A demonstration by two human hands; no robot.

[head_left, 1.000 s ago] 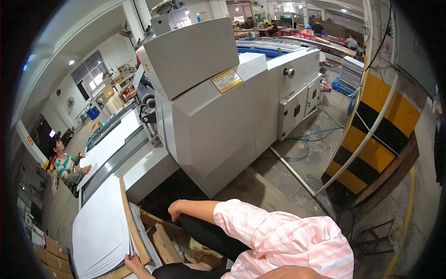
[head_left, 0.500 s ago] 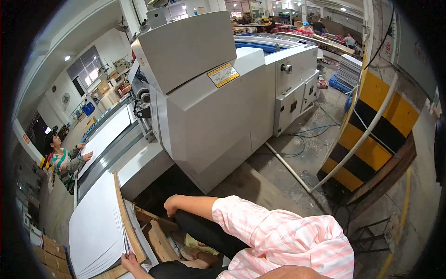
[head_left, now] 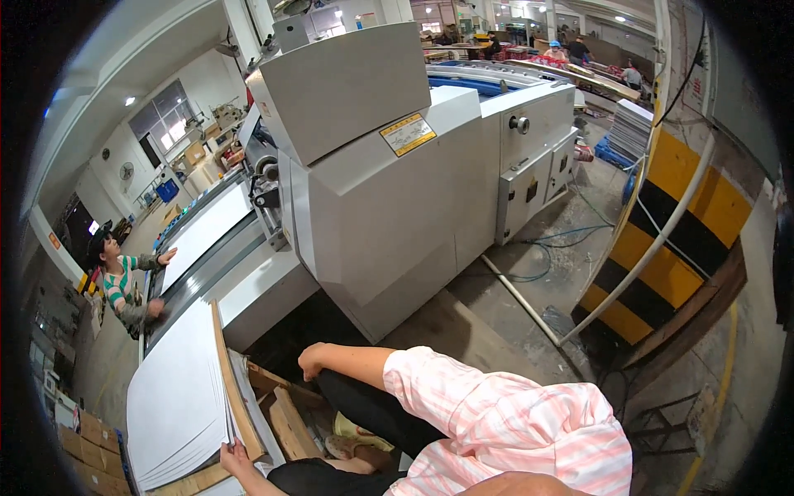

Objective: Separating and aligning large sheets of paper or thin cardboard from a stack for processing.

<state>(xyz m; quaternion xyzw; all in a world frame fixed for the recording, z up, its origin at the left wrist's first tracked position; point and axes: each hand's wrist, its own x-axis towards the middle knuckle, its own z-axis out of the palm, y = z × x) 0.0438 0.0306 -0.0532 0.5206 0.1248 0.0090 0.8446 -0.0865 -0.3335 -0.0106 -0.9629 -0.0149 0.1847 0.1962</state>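
My left hand [head_left: 236, 460] is at the near right corner of a stack of large white sheets [head_left: 178, 397]. Its fingers are closed on the sheet edges, which fan apart slightly there. A wooden strip [head_left: 236, 384] stands along the stack's right side, just past my fingertips. My right hand [head_left: 311, 362] rests on my dark-trousered knee [head_left: 351, 401], bent downward, with its fingers mostly hidden. The pink-and-white striped sleeve [head_left: 496, 401] covers my upper right arm.
A big grey machine [head_left: 380, 215] fills the middle, its feed bed [head_left: 198, 256] running left. Across that bed a co-worker [head_left: 124, 281] in a striped top reaches over a white sheet. Wooden pallet boards [head_left: 294, 422] lie near my feet. A yellow-and-black striped pillar [head_left: 653, 240] stands right.
The co-worker's nearer hand has come off the white sheet and moved down toward the bed's edge. My view has shifted slightly left; both my hands keep their places.
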